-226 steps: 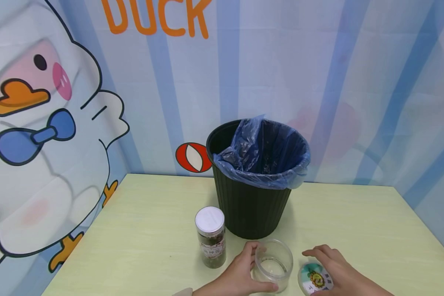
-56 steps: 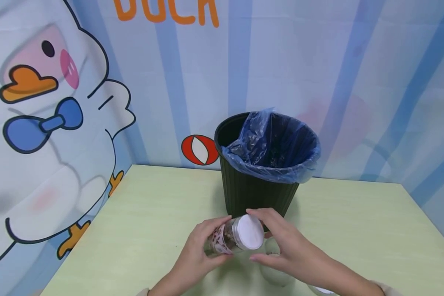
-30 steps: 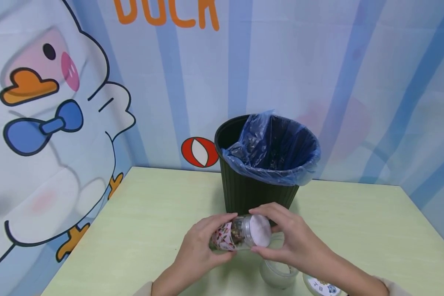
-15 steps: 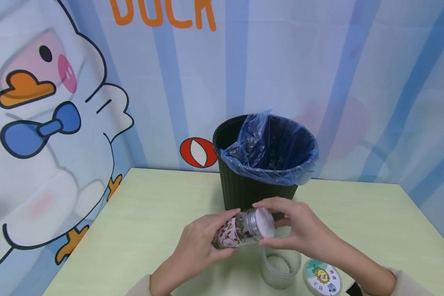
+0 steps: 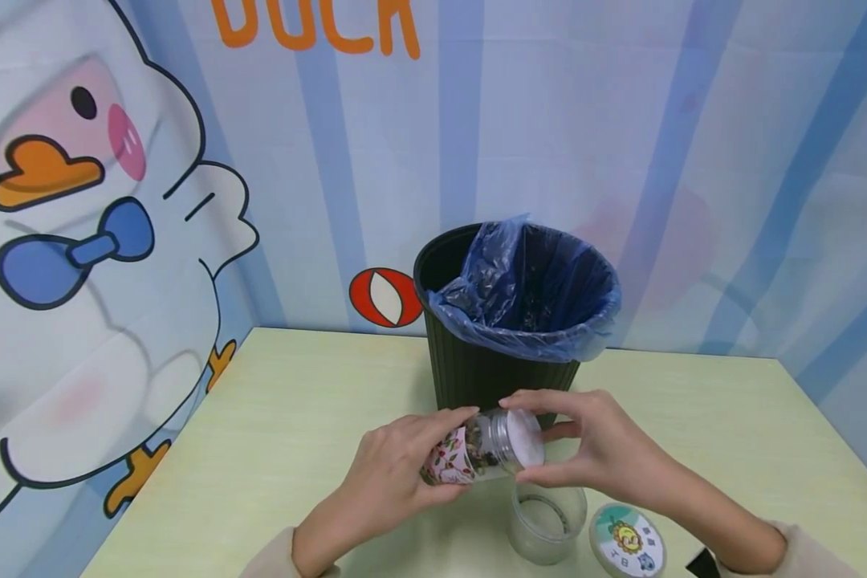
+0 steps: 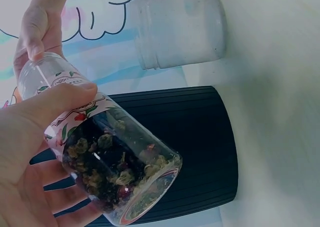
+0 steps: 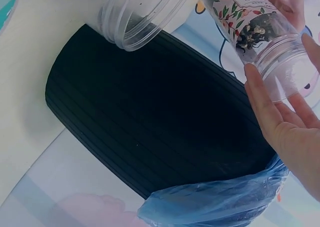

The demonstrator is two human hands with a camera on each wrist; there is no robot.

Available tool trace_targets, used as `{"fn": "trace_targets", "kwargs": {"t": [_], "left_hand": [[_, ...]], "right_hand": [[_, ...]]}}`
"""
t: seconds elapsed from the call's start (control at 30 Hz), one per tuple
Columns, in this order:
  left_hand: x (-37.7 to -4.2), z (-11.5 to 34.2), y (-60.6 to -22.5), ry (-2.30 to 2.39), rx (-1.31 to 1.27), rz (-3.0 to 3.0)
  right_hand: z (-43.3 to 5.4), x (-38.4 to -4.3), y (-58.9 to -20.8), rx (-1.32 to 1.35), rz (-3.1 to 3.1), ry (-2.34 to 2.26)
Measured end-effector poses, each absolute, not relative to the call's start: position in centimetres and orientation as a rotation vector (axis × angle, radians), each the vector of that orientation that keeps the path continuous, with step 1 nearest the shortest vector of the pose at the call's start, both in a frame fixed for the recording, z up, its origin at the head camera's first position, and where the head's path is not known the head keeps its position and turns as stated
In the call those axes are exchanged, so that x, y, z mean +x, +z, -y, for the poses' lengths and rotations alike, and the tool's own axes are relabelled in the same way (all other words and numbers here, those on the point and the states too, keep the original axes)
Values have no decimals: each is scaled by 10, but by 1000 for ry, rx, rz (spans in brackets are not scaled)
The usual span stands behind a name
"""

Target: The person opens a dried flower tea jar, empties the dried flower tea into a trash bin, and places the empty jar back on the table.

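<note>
My left hand (image 5: 390, 461) grips a clear jar of dried flower tea (image 6: 117, 162) round its pink floral label, its thumb over the label in the left wrist view. The jar lies tilted in the air, its lid end to the right. My right hand (image 5: 592, 441) pinches the pale lid (image 5: 526, 437) between fingers and thumb at its rim. In the right wrist view, its fingertips (image 7: 252, 74) lie along the lid's edge. Below the hands stands an open clear plastic jar (image 5: 547, 526) with a few specks in it. A round printed lid (image 5: 627, 539) lies beside it.
Behind the hands stands a black waste bin (image 5: 502, 377) with a blue plastic liner (image 5: 535, 341) over its rim. A small black object (image 5: 704, 564) shows by the right forearm. A duck-printed cloth (image 5: 549, 112) closes off the pale table (image 5: 318, 377).
Earlier, the tea jar stood upright on the table and my left hand held the open jar. Both hands now hold the tea jar, and over the last second they have drifted slightly right with it.
</note>
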State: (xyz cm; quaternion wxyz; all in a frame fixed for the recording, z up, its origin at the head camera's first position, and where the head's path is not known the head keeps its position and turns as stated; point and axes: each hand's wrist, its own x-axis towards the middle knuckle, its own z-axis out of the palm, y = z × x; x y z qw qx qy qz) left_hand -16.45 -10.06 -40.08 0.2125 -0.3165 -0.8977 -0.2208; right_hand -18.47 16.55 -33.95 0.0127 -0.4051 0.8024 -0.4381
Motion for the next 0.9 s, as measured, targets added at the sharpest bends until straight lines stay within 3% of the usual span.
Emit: {"fn": "trace_targets", "kwargs": {"t": [0.67, 0.9], "left_hand": [[-168, 100, -394, -585, -945, 2520], [-168, 104, -393, -707, -940, 2629]], "right_hand": [[-171, -190, -340, -1582, -2472, -1328], [-166, -186, -342, -1475, -2536, -1323]]}}
